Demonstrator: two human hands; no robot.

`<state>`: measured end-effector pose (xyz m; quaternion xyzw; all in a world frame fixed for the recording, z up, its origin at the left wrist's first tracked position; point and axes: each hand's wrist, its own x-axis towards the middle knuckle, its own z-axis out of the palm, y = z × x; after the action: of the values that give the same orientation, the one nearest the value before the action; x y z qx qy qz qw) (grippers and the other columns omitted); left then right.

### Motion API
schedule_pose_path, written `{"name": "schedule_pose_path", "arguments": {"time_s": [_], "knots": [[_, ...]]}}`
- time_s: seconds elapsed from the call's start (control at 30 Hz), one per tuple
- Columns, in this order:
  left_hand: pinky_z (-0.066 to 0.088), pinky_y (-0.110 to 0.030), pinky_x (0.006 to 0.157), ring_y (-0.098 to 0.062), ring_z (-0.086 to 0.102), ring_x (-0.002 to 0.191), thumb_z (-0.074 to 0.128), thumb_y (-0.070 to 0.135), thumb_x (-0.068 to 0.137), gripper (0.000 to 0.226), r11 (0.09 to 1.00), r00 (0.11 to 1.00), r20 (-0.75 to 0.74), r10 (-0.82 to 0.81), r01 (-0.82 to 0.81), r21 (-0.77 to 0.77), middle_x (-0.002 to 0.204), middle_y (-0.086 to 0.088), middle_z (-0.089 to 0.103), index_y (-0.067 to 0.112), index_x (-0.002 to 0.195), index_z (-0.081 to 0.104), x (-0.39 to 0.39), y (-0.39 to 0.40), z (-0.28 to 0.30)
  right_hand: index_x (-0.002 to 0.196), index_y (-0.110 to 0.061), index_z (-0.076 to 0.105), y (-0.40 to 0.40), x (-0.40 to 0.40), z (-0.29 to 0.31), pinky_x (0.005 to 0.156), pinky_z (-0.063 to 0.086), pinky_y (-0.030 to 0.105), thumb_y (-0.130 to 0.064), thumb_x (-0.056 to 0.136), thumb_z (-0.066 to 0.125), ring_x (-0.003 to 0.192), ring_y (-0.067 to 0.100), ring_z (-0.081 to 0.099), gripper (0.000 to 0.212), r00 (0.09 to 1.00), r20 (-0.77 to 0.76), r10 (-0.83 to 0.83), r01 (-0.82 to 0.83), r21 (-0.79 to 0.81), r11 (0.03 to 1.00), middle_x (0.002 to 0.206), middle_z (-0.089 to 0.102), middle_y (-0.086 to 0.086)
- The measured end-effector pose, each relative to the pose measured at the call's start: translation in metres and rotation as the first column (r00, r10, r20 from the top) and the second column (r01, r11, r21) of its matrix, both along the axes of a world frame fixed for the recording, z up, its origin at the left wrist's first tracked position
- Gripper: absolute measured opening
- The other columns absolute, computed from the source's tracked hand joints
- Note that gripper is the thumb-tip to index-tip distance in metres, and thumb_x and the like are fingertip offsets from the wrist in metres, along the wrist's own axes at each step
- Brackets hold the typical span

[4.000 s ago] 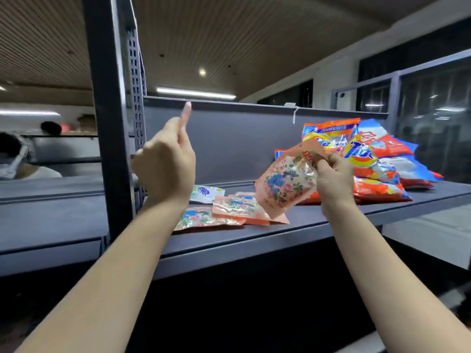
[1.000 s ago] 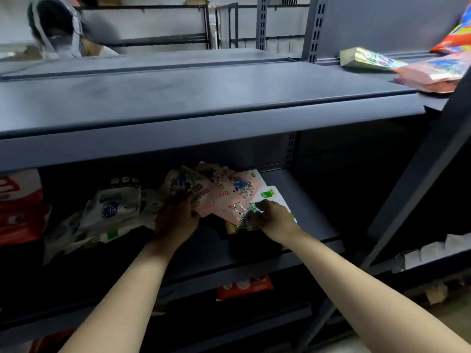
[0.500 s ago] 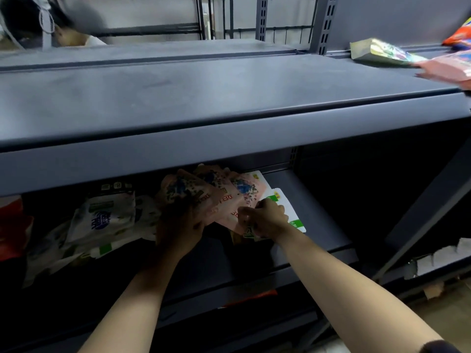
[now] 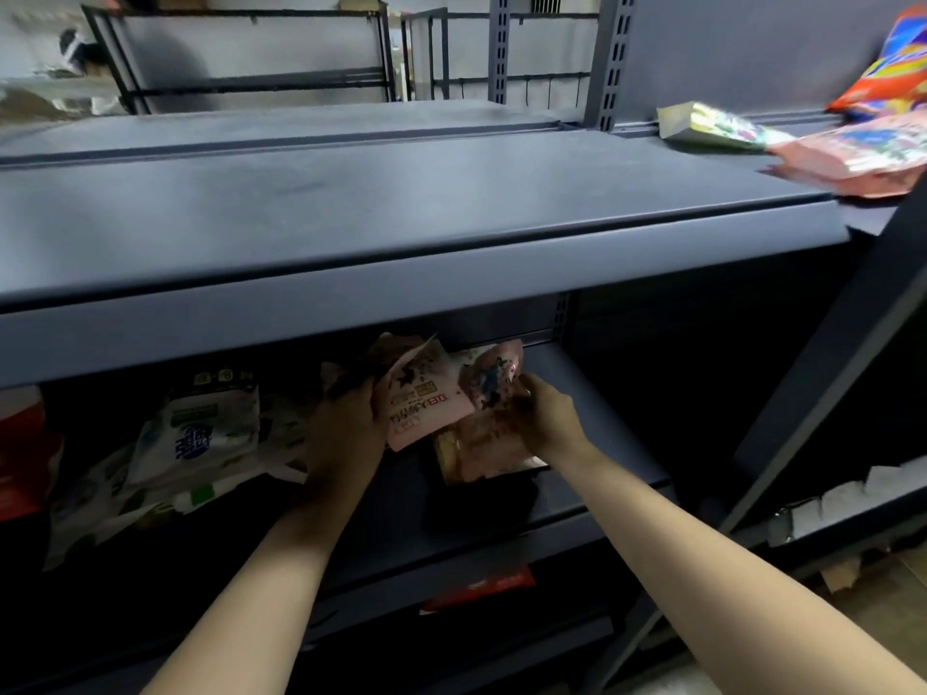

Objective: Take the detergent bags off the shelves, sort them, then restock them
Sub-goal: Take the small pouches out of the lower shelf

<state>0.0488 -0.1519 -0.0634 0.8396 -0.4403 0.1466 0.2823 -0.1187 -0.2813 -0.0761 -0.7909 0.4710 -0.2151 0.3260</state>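
Observation:
Both my hands reach into the dim lower shelf (image 4: 602, 388). My left hand (image 4: 341, 428) grips a pink detergent bag (image 4: 426, 403) with red lettering, tilted up off the shelf. My right hand (image 4: 547, 418) holds another pink floral bag (image 4: 494, 381) beside it, above more pink bags (image 4: 481, 453) lying on the shelf. White detergent bags with blue print (image 4: 200, 433) lie in a heap to the left.
The wide grey upper shelf (image 4: 401, 203) juts out over my hands. At its right end lie pink bags (image 4: 853, 153), a pale packet (image 4: 712, 125) and an orange bag (image 4: 898, 77). A red bag (image 4: 22, 453) sits far left, another red bag (image 4: 481, 586) one shelf below.
The fanned pink bags have been gathered closer together. My left hand has lifted one bag upright, and the white-green packet under my right hand is out of sight. The camera has moved slightly.

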Motion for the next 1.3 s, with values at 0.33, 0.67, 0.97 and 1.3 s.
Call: {"name": "schedule_pose_path", "arguments": {"time_s": [0.33, 0.67, 0.97, 1.3], "knots": [[0.050, -0.037, 0.063, -0.040, 0.065, 0.066, 0.024, 0.039, 0.094, 0.063, 0.955, 0.990, -0.079, -0.117, 0.090, -0.284, 0.075, -0.028, 0.065, -0.009, 0.091, 0.065, -0.083, 0.011, 0.026, 0.129, -0.021, 0.053, 0.028, -0.099, 0.045, 0.087, 0.050, 0.040, -0.016, 0.090, 0.051, 0.108, 0.035, 0.060, 0.039, 0.997, 0.016, -0.081, 0.082, -0.186, 0.979, 0.116, 0.067, 0.010], [0.043, -0.024, 0.064, -0.015, 0.060, 0.056, 0.050, 0.021, 0.089, 0.035, 0.661, 0.935, 0.166, -0.313, 0.340, -0.669, 0.063, -0.014, 0.070, -0.004, 0.083, 0.074, -0.212, -0.021, 0.067, 0.069, -0.026, 0.048, 0.030, -0.236, 0.096, 0.053, 0.045, 0.030, -0.018, 0.075, 0.048, 0.052, 0.009, 0.051, 0.010, 0.904, 0.427, -0.018, 0.241, -0.473, 0.847, 0.058, 0.053, -0.006], [0.038, -0.007, 0.050, -0.004, 0.055, 0.055, 0.045, 0.028, 0.093, 0.034, 0.514, 0.905, 0.126, -0.407, 0.341, -0.787, 0.052, 0.007, 0.057, 0.010, 0.096, 0.074, -0.327, -0.059, 0.124, 0.061, -0.017, 0.054, -0.037, -0.326, 0.160, 0.044, 0.035, 0.021, -0.007, 0.075, 0.052, 0.048, 0.004, 0.044, 0.017, 0.687, 0.718, 0.110, 0.325, -0.439, 0.837, 0.053, 0.053, -0.007], [0.030, -0.007, 0.046, 0.007, 0.047, 0.046, 0.053, 0.023, 0.094, 0.041, 0.470, 0.969, 0.022, -0.245, 0.138, -0.872, 0.045, 0.019, 0.034, 0.030, 0.057, 0.036, -0.413, -0.140, 0.192, 0.078, -0.010, 0.061, -0.176, -0.398, 0.219, 0.057, 0.050, 0.027, -0.012, 0.084, 0.051, 0.068, 0.011, 0.062, 0.011, 0.518, 0.856, 0.000, 0.401, -0.243, 0.883, 0.073, 0.064, 0.000]]}}
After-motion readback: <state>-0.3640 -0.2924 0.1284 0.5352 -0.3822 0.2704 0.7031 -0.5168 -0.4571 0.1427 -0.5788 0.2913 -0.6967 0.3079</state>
